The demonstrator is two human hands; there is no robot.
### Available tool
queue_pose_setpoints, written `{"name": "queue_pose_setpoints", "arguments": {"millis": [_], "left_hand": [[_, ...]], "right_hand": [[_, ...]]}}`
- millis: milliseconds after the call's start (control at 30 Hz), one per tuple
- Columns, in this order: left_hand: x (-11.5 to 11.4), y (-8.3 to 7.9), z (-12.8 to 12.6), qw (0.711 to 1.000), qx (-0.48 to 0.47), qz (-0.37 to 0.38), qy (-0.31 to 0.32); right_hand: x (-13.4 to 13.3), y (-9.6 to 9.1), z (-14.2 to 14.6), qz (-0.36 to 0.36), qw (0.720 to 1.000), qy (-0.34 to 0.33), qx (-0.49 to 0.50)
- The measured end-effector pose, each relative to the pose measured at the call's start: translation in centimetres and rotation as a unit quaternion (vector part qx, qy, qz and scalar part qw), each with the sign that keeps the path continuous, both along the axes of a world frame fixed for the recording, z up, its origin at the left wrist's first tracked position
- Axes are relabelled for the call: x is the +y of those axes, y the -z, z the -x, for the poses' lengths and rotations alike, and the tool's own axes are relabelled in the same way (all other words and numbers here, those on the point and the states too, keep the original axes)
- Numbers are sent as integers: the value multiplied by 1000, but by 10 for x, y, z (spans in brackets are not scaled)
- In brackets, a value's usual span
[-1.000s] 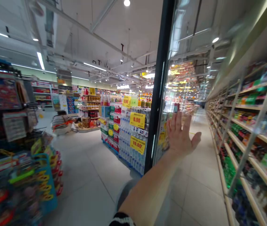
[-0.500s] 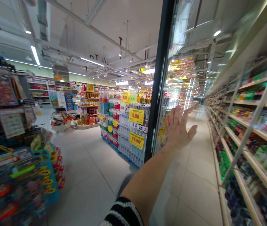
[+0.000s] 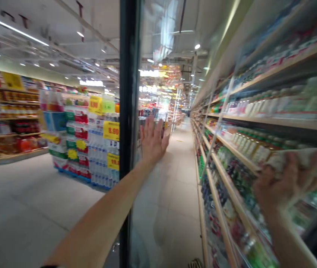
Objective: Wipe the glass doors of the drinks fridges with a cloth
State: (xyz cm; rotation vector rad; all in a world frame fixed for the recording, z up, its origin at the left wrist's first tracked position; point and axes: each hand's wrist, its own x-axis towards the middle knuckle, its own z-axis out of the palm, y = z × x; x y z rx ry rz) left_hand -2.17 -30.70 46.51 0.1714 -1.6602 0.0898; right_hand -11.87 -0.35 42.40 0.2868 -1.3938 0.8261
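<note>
My left hand point(image 3: 153, 140) reaches forward with its palm away from me and its fingers spread. It lies against, or very close to, the clear glass panel point(image 3: 158, 208) of a door. Just left of the fingers runs the dark door frame point(image 3: 127, 93). At the right, smeared by motion, my right hand point(image 3: 282, 186) is raised with its fingers bent around a whitish cloth point(image 3: 300, 158). Behind it, shelves hold rows of bottles point(image 3: 247, 143); I cannot tell whether the cloth touches anything.
Shelving with pale edge strips point(image 3: 225, 171) runs along the right side into the distance. Left of the frame, stacked packs of bottled water point(image 3: 99, 160) carry yellow price signs point(image 3: 111, 130). Farther left stands a display of goods point(image 3: 13, 123). Grey floor tiles point(image 3: 35, 197) lie between.
The view has swung right, so the door frame and my left hand now appear farther left. My right hand with the cloth has come into view. The near left display and the crouching person have left it.
</note>
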Motion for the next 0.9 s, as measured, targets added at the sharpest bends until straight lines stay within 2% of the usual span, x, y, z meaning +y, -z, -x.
{"name": "queue_pose_setpoints", "arguments": {"millis": [67,100,133,200,300,367,400,433,533,567,633,767,833,900], "left_hand": [[-2,-1,0,1000,2,-6,8],[-3,-1,0,1000,7,-3,12],[-4,-1,0,1000,13,1,17],[-5,-1,0,999,21,6,28],[-5,-1,1,999,28,9,39],[-4,-1,1,999,32,11,38],[-4,-2,2,999,34,12,38],[-4,-3,2,999,34,11,38],[-5,-5,3,998,37,9,40],[-5,-5,2,998,37,7,42],[-7,0,1,998,34,8,45],[-12,26,-4,999,15,38,22],[-15,39,-5,998,17,53,5],[-17,46,-5,999,14,52,0]], "right_hand": [[-22,16,-12,-143,989,6,36],[-33,22,-16,-233,972,-6,38],[-40,26,-16,-277,960,-18,40],[-38,29,-12,-246,969,0,30],[-6,24,0,-59,996,60,7],[6,24,2,15,997,76,-4],[4,27,-1,12,997,73,-7],[-3,30,-5,-21,998,62,-6],[-33,42,-15,-180,983,12,11],[-39,43,-16,-210,977,5,20],[-34,38,-10,-187,982,17,35],[-5,15,7,-15,999,39,28],[-13,10,2,-29,999,22,31],[-43,15,-13,-131,991,-3,35]]}}
